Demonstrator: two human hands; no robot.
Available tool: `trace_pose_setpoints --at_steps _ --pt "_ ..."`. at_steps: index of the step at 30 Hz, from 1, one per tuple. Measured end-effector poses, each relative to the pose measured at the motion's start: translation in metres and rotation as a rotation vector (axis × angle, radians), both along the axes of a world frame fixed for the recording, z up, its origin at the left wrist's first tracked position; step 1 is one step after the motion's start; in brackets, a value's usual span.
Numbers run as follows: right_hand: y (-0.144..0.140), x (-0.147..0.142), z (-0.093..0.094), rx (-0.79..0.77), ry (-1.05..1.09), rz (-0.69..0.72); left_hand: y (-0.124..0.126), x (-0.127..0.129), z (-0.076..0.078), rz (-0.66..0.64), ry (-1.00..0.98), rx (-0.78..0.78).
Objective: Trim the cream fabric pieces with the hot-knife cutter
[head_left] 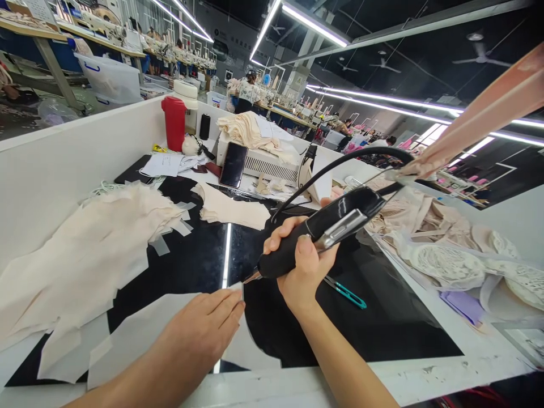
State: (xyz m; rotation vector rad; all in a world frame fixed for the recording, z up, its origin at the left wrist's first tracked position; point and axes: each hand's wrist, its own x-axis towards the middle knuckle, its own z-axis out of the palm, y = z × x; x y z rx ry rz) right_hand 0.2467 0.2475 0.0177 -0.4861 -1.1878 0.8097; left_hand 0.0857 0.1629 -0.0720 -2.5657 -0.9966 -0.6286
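Observation:
My right hand (306,272) is wrapped round a black corded hand tool (327,226) with a silver lever on its side; I cannot tell its exact kind. The tool slants down to the left, its narrow tip at the edge of a pale fabric piece (148,317). On that piece my left hand (208,320) lies flat, fingers stretched out beside the tip. A pile of cream fabric pieces (97,238) is at the left, and a smaller cream piece (233,209) lies beyond the hands. Teal thread snips (346,293) rest right of my right wrist.
A shiny black mat (382,317) covers much of the white table. Behind it stand a phone (233,164), a red lidded container (174,124) and a vented box (270,167) with fabric on top. Lace bra parts (446,263) lie at the right. A peach strap (480,122) suspends the tool.

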Motion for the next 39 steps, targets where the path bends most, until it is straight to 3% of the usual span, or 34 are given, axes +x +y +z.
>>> trace_pose_setpoints --at_steps 7,31,39 --pt "-0.001 0.0 -0.01 0.011 -0.009 0.023 -0.001 0.0 -0.002 0.004 -0.006 -0.006" --pt "-0.002 -0.011 -0.007 0.008 -0.009 0.03 0.001 0.0 -0.004 -0.005 0.01 -0.062" --pt "-0.004 -0.017 -0.01 -0.011 -0.017 0.052 0.003 0.001 -0.007 -0.03 -0.002 -0.016"
